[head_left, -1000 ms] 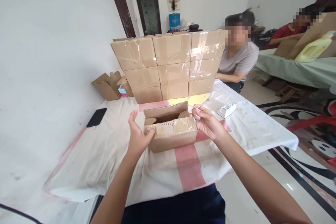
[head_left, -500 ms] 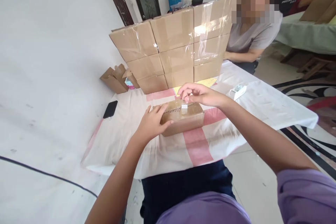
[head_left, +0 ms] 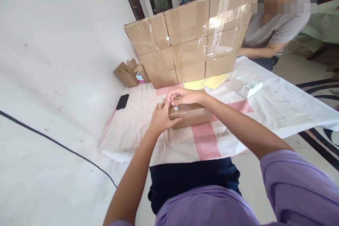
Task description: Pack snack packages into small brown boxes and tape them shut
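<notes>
A small brown cardboard box (head_left: 194,117) lies on the cloth-covered table (head_left: 278,107) in front of me, its flaps down. My left hand (head_left: 161,119) grips the box's left end, thumb on the front face and fingers curled over the top. My right hand (head_left: 183,96) rests on the top near the left end with its fingers pressed together. A small whitish piece (head_left: 175,108) shows just under those fingers. I cannot make out what it is.
A wall of taped cartons (head_left: 188,39) stands at the back of the table. Near it lie yellow sheets (head_left: 209,83), a black phone (head_left: 122,101), open small cartons (head_left: 129,73) and a white device (head_left: 250,89). Another person (head_left: 272,31) sits behind on the right.
The box's open flaps have come down. My right hand moved from the box's right side onto its top left, and my left hand closed on the left end. My view tilted downward.
</notes>
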Demonstrator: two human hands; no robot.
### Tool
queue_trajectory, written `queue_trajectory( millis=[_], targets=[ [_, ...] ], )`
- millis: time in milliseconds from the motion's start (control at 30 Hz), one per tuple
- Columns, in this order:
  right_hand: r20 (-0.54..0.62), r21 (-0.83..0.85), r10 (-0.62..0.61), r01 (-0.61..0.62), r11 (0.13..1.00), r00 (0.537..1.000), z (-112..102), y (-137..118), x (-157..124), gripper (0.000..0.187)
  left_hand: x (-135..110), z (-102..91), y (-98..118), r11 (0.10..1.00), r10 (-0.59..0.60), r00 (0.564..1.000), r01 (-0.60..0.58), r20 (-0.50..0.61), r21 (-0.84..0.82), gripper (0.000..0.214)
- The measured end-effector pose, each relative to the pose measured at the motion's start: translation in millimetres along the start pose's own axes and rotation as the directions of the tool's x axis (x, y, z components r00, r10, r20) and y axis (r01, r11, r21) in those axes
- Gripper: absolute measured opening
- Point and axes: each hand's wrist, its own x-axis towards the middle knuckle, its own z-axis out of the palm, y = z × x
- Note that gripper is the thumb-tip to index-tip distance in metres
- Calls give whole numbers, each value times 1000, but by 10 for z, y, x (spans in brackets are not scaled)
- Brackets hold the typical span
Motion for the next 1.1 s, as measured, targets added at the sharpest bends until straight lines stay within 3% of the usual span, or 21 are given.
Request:
queue_trajectory(
  millis=[133,267,433,633,833,1100],
  targets=[
    [-41,23,-61,62,998,997,-49,140,55,13,-48,139,-62,970,17,997,-33,-69,-242,128],
    [-79,24,-87,89,996,993,-103,258,42,12,-58,201,-58,932,1,986,-60,-164,-357,119],
    [-104,60,-122,129,990,987,-102,350,43,14,-92,225,-27,942,7,957,-103,-290,-319,93],
    [-114,86,-138,148,985,984,-126,308,19,13,-146,228,-65,941,49,965,-131,-259,-311,55],
    [-80,-11,-98,97,995,992,-109,335,22,15,-183,228,-37,954,28,974,-93,-226,-284,43],
    [-122,-190,-40,16,982,992,-98,296,5,18,-189,194,22,975,32,974,-80,-224,-208,37]
  ],
)
